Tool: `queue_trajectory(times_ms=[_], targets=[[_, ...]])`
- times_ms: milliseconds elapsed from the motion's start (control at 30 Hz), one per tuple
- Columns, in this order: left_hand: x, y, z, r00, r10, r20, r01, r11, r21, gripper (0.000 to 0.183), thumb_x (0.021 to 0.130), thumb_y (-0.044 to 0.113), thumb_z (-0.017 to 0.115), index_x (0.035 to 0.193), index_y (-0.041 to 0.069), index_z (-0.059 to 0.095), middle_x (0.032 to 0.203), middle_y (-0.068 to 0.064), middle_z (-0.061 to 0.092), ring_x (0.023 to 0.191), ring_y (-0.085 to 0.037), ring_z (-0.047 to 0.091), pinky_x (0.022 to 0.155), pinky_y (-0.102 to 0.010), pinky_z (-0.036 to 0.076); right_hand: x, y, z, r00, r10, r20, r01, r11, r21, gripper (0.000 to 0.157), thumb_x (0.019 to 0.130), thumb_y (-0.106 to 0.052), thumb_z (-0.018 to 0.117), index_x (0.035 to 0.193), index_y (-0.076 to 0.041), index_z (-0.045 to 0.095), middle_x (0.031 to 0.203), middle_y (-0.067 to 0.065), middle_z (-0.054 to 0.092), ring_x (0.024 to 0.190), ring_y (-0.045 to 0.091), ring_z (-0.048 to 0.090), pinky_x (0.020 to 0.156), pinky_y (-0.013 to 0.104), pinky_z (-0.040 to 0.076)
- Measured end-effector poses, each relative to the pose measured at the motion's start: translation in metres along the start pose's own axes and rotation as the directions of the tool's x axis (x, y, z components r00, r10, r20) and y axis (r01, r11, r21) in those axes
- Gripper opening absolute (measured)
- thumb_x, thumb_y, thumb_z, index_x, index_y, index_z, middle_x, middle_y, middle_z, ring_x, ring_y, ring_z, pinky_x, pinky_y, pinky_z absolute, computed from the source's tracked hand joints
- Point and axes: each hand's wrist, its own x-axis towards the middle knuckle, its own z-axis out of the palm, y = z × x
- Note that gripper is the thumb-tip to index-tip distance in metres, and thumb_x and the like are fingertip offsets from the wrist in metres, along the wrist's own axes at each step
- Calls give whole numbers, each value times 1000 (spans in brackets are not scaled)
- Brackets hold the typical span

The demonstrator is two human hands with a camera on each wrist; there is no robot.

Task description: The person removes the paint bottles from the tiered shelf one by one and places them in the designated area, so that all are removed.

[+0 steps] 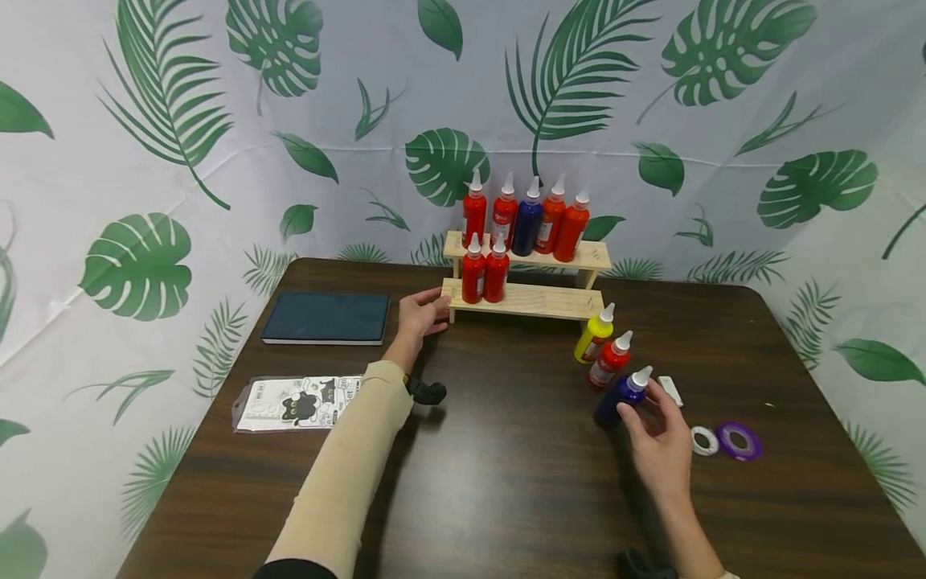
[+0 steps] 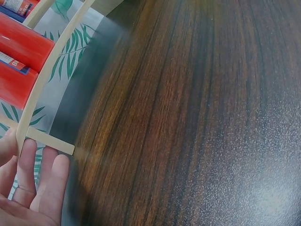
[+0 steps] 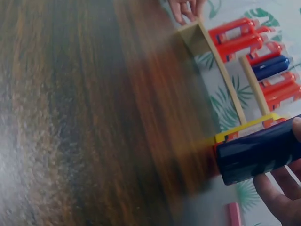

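Observation:
My right hand [image 1: 661,450] grips a dark blue squeeze bottle [image 3: 256,153] with a white pointed cap, at the right of the table in the head view. Just beyond it stand a red bottle [image 1: 608,366] and a yellow bottle [image 1: 593,336]. At the back, my left hand [image 1: 419,312] holds the left end of a two-tier wooden rack [image 1: 550,299], thumb above the lower board and fingers below. Two red bottles [image 1: 473,277] stand at the left of that lower board. Along the upper board is a row of several red bottles [image 1: 571,229] with one blue bottle [image 1: 526,225] among them.
On the left lie a dark notebook [image 1: 325,316] and a clear-wrapped packet with a black cat [image 1: 289,404]. Right of my right hand are a small white block [image 1: 670,391], a white ring [image 1: 704,441] and a purple tape roll [image 1: 739,441]. A leaf-print cloth [image 1: 362,177] hangs behind the table.

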Motion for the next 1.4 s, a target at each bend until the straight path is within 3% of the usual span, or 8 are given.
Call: queue_trajectory(times_ms=[267, 400, 700, 933, 1033, 1167, 1300, 1400], targets=[[1, 1, -1, 1000, -2, 8, 2, 1000, 5, 36, 88, 23, 70, 123, 13, 65, 109, -10, 69, 94, -25, 68, 69, -31, 59, -2, -24, 2, 999, -33, -13, 33, 999, 9, 46, 82, 7, 70, 127, 4, 56, 120, 29, 58, 97, -5, 56, 77, 6, 47], [1, 1, -2, 1000, -2, 0, 2, 1000, 9, 36, 89, 23, 70, 123, 13, 65, 109, -10, 69, 94, -25, 68, 69, -32, 59, -2, -27, 4, 1000, -13, -16, 13, 1000, -11, 47, 82, 7, 70, 127, 5, 56, 121, 26, 59, 97, -7, 55, 77, 6, 47], [1, 3, -1, 1000, -1, 0, 1, 1000, 19, 36, 89, 22, 69, 124, 13, 65, 108, -11, 69, 96, -26, 68, 70, -31, 59, 3, 8, 8, 1000, 13, -24, -13, 1000, 10, 51, 83, 5, 70, 131, -3, 56, 125, 17, 60, 102, -4, 54, 77, 6, 47], [-1, 5, -2, 1000, -9, -2, 9, 1000, 26, 37, 90, 22, 69, 125, 12, 64, 111, -11, 68, 95, -25, 68, 72, -33, 59, 3, 4, 6, 999, 33, 1, -33, 999, -22, 52, 85, 0, 70, 134, -7, 55, 128, 13, 59, 106, 1, 56, 82, 9, 48], [-1, 6, -3, 1000, -13, 0, 13, 1000, 21, 37, 90, 22, 69, 125, 12, 64, 112, -11, 67, 95, -25, 68, 73, -33, 59, 4, -9, 2, 1000, 10, -5, -10, 1000, 2, 51, 85, 2, 69, 133, -7, 55, 127, 13, 58, 106, 3, 57, 85, 9, 47], [-1, 6, -3, 1000, -13, 2, 13, 1000, 17, 37, 89, 23, 69, 124, 13, 65, 112, -10, 68, 93, -23, 68, 71, -32, 59, 5, -51, -5, 994, -94, -60, 97, 994, 48, 46, 83, 9, 67, 127, 2, 57, 123, 17, 56, 110, 10, 56, 90, 11, 47], [0, 4, -3, 1000, -1, -2, 1, 1000, 18, 36, 89, 23, 70, 123, 12, 65, 110, -10, 68, 92, -23, 68, 69, -31, 59, 4, -100, -3, 971, -225, -79, 232, 969, 83, 42, 83, 13, 64, 124, 6, 58, 122, 21, 55, 115, 18, 54, 98, 22, 46], [1, 3, -4, 1000, 0, -3, 0, 1000, 15, 36, 89, 23, 70, 123, 12, 65, 109, -10, 68, 92, -24, 68, 69, -31, 59, 3, -125, 10, 947, -318, -30, 319, 935, 154, 43, 80, 16, 64, 123, 8, 58, 121, 23, 54, 113, 17, 54, 101, 24, 45]])
